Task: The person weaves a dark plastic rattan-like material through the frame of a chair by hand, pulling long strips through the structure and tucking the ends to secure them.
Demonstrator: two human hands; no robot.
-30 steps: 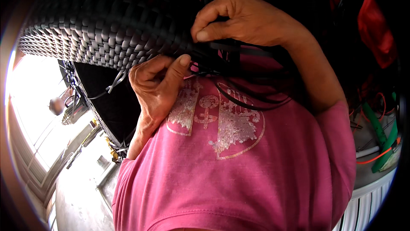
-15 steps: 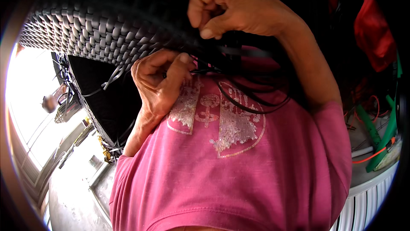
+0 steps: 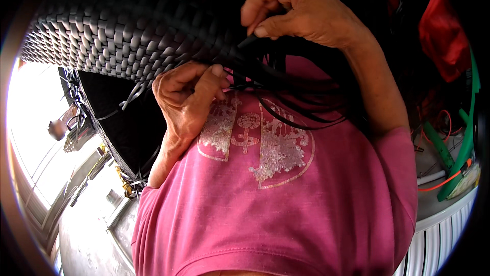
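Note:
A dark woven wicker panel (image 3: pixel 127 41) of flat black plastic strands spans the upper left. At its lower edge my left hand (image 3: pixel 186 97) is closed, thumb against forefinger; what lies between them is hidden. Up and to the right, my right hand (image 3: pixel 303 13) pinches a black plastic strip (image 3: pixel 248 41) between thumb and fingers, close to the panel's shadowed end. Several loose black strands (image 3: pixel 291 118) loop down between my hands across my pink shirt (image 3: pixel 286 215). Deep shadow hides where the strip meets the weave.
Loose strand ends (image 3: pixel 133 94) hang off the panel's underside at the left. A black fabric-like surface (image 3: pixel 122 118) lies below it. At the right are red cloth (image 3: pixel 445 31), green strips (image 3: pixel 462 158), an orange cord (image 3: pixel 441 186) and a white ribbed surface (image 3: pixel 434 245).
My right hand has shifted slightly to the right, and the strip at its fingertips now shows. My left hand stays nearly in place at the panel's edge.

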